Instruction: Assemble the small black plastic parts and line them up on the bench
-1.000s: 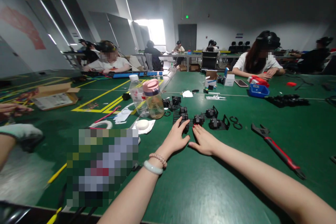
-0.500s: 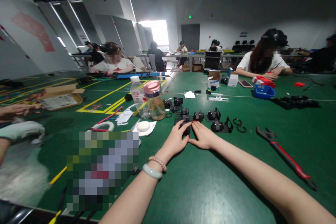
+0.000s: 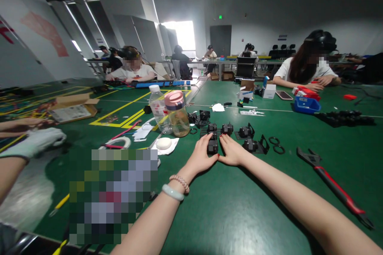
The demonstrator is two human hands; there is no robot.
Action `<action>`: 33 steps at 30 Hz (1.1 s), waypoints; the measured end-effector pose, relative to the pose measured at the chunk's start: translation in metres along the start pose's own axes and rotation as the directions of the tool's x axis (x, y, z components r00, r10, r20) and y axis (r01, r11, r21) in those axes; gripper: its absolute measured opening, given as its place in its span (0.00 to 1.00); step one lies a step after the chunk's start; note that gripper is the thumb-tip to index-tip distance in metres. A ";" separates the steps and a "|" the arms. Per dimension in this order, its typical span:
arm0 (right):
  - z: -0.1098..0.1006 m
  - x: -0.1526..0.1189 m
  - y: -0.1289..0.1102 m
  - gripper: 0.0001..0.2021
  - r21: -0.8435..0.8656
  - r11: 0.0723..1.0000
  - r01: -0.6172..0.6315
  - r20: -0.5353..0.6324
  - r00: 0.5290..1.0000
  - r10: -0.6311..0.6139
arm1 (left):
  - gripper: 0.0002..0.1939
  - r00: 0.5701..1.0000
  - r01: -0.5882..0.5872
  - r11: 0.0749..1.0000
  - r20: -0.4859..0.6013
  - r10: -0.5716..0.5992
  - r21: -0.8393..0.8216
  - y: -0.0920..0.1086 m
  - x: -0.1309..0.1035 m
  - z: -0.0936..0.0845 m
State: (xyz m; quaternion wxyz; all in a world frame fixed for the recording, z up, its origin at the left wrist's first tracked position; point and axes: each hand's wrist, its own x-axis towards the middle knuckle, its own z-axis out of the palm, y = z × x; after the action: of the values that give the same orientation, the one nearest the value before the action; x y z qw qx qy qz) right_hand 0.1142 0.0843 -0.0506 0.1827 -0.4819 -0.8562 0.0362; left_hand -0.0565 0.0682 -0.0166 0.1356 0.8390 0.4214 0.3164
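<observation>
Near the middle of the green table, my left hand (image 3: pixel 202 154) is curved around the left side of a black part (image 3: pixel 212 146), its thumb and fingers apart on either side. My right hand (image 3: pixel 231 150) lies just right of that part, fingers pressed together and fingertips by its edge; whether it grips anything is hidden. Another black part (image 3: pixel 212 128) stands behind, with one more (image 3: pixel 227 128) beyond my right fingertips. Two black parts with upright plates (image 3: pixel 245 130) (image 3: pixel 253 145) and black rings (image 3: pixel 278 150) lie to the right.
A pink-lidded bottle (image 3: pixel 177 115) and a clear bottle (image 3: pixel 160 109) stand left of the parts. Red-handled pliers (image 3: pixel 339 189) lie at right, a blue bin (image 3: pixel 307 105) behind them. A co-worker's gloved hand (image 3: pixel 44 140) is at far left; another person (image 3: pixel 311 59) sits opposite.
The view has shifted slightly. My left fingers have shifted on the black part, which shows more between my hands. The co-worker's gloved hand at left has moved right and up.
</observation>
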 end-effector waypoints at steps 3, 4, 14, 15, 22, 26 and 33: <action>0.001 0.000 0.001 0.41 0.006 1.000 0.011 -0.018 1.000 -0.011 | 0.35 1.000 0.004 0.999 0.000 -0.004 -0.035 -0.004 0.001 0.003; 0.001 0.000 0.001 0.41 0.007 1.000 0.013 -0.021 1.000 -0.013 | 0.35 1.000 0.008 0.999 -0.003 -0.008 -0.044 -0.005 0.001 0.004; -0.002 -0.001 -0.001 0.40 0.005 1.000 -0.017 -0.014 1.000 0.017 | 0.33 0.999 0.038 0.996 0.001 -0.038 -0.087 -0.008 0.002 0.008; -0.003 -0.001 -0.001 0.40 0.005 1.000 -0.019 -0.013 1.000 0.019 | 0.33 0.999 0.041 0.995 0.006 -0.041 -0.086 -0.008 0.003 0.008; -0.004 0.000 0.000 0.41 0.006 1.000 -0.018 0.012 1.000 0.018 | 0.33 0.998 0.057 0.996 0.011 -0.057 -0.069 -0.007 0.004 0.008; -0.003 0.000 0.000 0.41 0.015 1.000 -0.014 0.005 1.000 0.014 | 0.34 0.999 0.046 0.998 0.007 -0.046 -0.049 -0.009 0.003 0.010; -0.004 -0.005 0.000 0.40 0.046 0.999 0.001 -0.028 1.000 0.001 | 0.36 0.999 0.039 0.998 -0.021 -0.038 0.049 0.003 -0.004 0.007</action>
State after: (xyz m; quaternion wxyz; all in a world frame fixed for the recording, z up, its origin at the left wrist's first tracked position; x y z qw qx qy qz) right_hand 0.1179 0.0803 -0.0484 0.2058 -0.4780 -0.8525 0.0491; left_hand -0.0520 0.0632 -0.0222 0.1169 0.8305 0.4466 0.3116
